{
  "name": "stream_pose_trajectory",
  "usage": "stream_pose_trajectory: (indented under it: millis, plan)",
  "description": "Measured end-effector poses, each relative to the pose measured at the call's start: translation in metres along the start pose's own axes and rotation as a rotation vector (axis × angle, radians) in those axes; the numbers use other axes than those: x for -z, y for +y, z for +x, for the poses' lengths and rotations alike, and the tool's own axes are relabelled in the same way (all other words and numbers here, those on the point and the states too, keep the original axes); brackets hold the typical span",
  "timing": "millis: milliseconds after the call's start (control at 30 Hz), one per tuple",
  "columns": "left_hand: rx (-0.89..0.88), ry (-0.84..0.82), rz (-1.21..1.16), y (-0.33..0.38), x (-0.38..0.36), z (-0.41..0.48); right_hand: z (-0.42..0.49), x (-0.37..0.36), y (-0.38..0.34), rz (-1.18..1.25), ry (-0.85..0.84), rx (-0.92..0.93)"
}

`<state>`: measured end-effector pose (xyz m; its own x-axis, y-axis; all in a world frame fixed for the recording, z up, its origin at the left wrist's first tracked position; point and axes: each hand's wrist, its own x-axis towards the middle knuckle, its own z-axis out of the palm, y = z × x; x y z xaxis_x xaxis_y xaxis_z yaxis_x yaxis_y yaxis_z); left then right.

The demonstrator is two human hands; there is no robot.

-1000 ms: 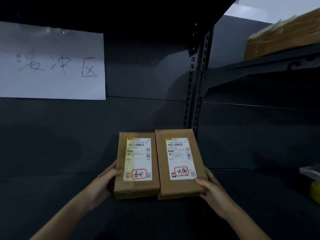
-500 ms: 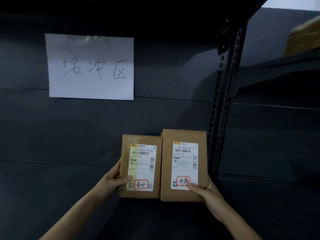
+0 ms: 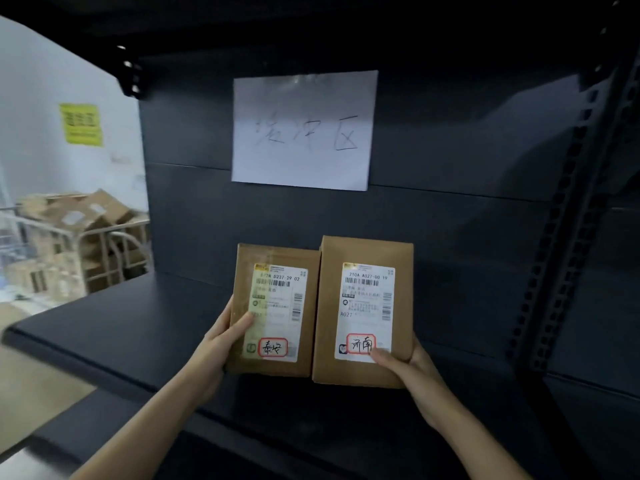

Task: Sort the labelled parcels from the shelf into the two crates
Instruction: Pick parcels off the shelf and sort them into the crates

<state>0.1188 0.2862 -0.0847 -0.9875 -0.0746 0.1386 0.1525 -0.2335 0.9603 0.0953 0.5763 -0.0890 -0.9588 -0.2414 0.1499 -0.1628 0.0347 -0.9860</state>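
Our left hand (image 3: pixel 221 341) pinches the left parcel (image 3: pixel 277 367) at 9 o'clock, our right hand (image 3: pixel 412 372) the right parcel (image 3: pixel 365 374) at 5 o'clock; both brown cardboard, white labels, red-boxed handwriting.

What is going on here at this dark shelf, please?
A person is holding two brown parcels up side by side in front of a dark shelf. The left hand grips the left parcel by its left edge, thumb on the label. The right hand grips the right parcel at its lower right corner. Each label bears a red-framed handwritten mark. No crate is in view, so neither parcel is sorted yet.
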Motion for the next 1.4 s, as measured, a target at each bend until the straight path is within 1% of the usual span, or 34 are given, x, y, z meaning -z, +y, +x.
stream_pose_trajectory:
  millis: [133,300,433,633,767,933,1100,1233,1400]
  plan:
    - [-0.031,0.123,-0.025,0.013,0.034,-0.02,0.01,-0.041,-0.007,0.001,-0.081,0.015]
    - [-0.049,0.204,-0.029,0.031,0.086,-0.048,0.019,-0.096,-0.014,0.017,-0.168,-0.001]
    - [-0.057,0.276,0.008,0.048,0.136,-0.072,0.025,-0.152,-0.024,0.03,-0.238,0.023]
    - [-0.067,0.406,0.084,0.084,0.235,-0.115,0.027,-0.261,-0.037,0.043,-0.343,0.005]
    - [-0.102,0.436,0.107,0.107,0.303,-0.146,0.03,-0.338,-0.044,0.049,-0.401,-0.006]
    - [-0.11,0.501,0.119,0.128,0.383,-0.191,0.031,-0.437,-0.049,0.037,-0.513,-0.025]
    - [-0.093,0.614,0.14,0.146,0.449,-0.244,0.028,-0.527,-0.05,0.031,-0.667,-0.065]
    - [-0.103,0.66,0.173,0.158,0.493,-0.28,0.033,-0.589,-0.055,0.039,-0.809,-0.118]
    - [-0.078,0.759,0.209,0.158,0.534,-0.311,0.047,-0.654,-0.056,0.081,-0.903,-0.174]
